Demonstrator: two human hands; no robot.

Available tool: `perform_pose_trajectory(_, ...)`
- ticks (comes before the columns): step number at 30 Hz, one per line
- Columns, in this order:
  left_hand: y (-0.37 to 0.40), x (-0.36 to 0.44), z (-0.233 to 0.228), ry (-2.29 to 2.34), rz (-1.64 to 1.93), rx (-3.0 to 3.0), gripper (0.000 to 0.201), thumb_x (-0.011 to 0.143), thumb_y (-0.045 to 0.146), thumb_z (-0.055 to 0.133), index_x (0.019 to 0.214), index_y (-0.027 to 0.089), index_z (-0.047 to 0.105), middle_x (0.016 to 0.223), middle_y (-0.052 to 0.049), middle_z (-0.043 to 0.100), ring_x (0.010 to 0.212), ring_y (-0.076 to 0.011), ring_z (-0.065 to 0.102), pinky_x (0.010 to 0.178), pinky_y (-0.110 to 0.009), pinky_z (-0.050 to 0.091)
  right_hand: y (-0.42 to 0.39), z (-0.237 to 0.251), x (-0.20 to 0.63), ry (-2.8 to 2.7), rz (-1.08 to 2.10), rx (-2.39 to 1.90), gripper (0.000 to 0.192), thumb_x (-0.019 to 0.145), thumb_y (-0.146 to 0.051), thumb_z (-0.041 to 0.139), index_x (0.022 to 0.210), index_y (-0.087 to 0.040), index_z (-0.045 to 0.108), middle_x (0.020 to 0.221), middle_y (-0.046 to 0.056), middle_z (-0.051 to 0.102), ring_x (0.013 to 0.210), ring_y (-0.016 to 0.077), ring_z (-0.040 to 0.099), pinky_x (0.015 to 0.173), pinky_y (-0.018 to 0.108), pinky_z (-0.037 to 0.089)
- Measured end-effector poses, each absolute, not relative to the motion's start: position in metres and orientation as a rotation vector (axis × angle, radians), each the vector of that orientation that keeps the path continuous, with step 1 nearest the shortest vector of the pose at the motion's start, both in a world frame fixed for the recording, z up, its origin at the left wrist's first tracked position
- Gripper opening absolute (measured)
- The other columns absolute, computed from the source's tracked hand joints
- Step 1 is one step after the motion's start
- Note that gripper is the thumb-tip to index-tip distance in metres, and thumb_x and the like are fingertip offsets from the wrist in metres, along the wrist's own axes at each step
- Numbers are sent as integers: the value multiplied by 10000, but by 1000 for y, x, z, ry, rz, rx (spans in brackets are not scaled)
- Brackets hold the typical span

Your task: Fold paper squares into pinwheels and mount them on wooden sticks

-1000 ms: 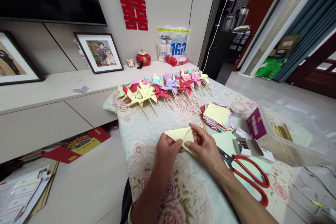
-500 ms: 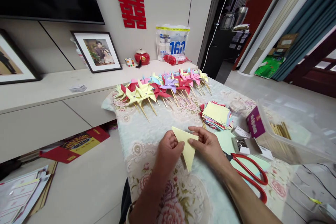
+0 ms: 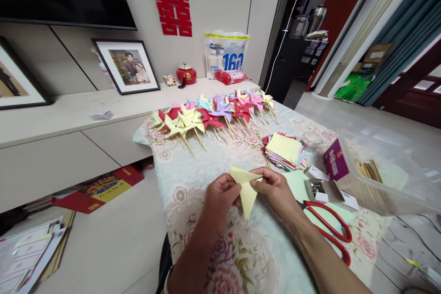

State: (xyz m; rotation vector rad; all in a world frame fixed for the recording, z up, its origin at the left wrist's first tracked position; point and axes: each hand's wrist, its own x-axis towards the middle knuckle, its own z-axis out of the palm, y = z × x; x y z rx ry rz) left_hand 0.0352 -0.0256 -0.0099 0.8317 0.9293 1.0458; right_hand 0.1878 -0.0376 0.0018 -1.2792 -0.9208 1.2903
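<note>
Both hands hold a folded pale yellow paper triangle point(image 3: 248, 193) above the flowered tablecloth point(image 3: 193, 174). My left hand point(image 3: 220, 200) pinches its left side and my right hand point(image 3: 275, 193) pinches its upper right corner. The triangle's point hangs down toward me. Red-handled scissors point(image 3: 327, 229) lie on the cloth just right of my right wrist. A stack of coloured paper squares point(image 3: 285, 150) sits beyond my right hand.
Several finished paper pinwheels on sticks point(image 3: 210, 117) lie in a row at the table's far end. A clear plastic bin point(image 3: 379, 170) with wooden sticks, a purple box point(image 3: 333, 161) and a small round jar point(image 3: 311, 140) stand at the right. A low cabinet point(image 3: 69, 147) runs along the left.
The yellow paper went from a wide flat fold to a narrower triangle pointing down. Both hands kept hold of it and shifted slightly toward me.
</note>
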Motion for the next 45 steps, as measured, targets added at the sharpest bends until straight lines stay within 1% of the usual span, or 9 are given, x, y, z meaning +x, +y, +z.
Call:
perform_pose_trajectory(5,-27,34,-10,875,1029,762,181,664,243,791,785,136,710,599,7,657,491,-77,501,488,-194,396,-39,4,186,-880,1304,-1241,96,611,-209,748,705,-202,733,684,-6,686,609,140,547,612,270,406)
perform_pose_trajectory(11,-28,33,-2,828,991,689,150,665,273,778,736,147,739,679,-46,690,567,-109,543,520,-209,422,-39,7,185,-853,1264,-1208,74,561,-163,741,620,-198,716,817,22,692,708,167,574,645,274,428)
perform_pose_trajectory(17,-30,31,8,866,957,725,124,718,287,661,711,183,728,636,-44,640,574,-148,543,542,-248,443,-39,6,185,-821,1272,-1195,108,549,-190,809,601,-193,714,825,21,688,721,164,581,656,272,435)
perform_pose_trajectory(21,-29,33,1,883,958,757,146,697,316,749,721,175,716,614,-18,631,553,-125,527,538,-231,415,-38,3,185,-833,1255,-1186,112,551,-188,817,602,-193,717,818,16,697,712,156,580,646,265,434)
perform_pose_trajectory(25,-29,34,-8,870,970,773,198,652,272,815,774,154,713,673,-21,690,586,-112,572,584,-219,438,-38,3,185,-821,1289,-1198,167,577,-197,816,731,-198,751,712,-6,689,643,141,581,632,265,445)
perform_pose_trajectory(30,-27,34,-11,911,1043,763,233,638,259,814,807,148,697,668,-21,709,577,-121,607,571,-221,453,-37,4,185,-756,1301,-1177,409,589,-251,851,977,-199,729,843,14,726,674,148,629,611,263,480)
perform_pose_trajectory(38,-24,35,-9,1080,1186,802,260,604,234,791,832,149,701,616,7,670,562,-136,611,549,-232,445,-37,2,187,-833,1351,-1231,427,715,-538,794,913,-171,703,680,29,702,613,167,650,583,276,507)
perform_pose_trajectory(41,-25,37,-10,1073,1199,815,248,622,242,784,835,151,697,552,27,629,552,-136,601,543,-228,441,-38,1,186,-929,1387,-1292,383,714,-529,800,786,-173,677,566,0,657,516,128,578,517,234,434)
perform_pose_trajectory(45,-27,36,-7,979,1149,813,272,641,245,800,871,137,701,666,-8,689,573,-119,594,561,-227,448,-38,2,185,-917,1392,-1308,363,690,-488,823,689,-179,632,477,-37,588,437,90,476,464,209,325)
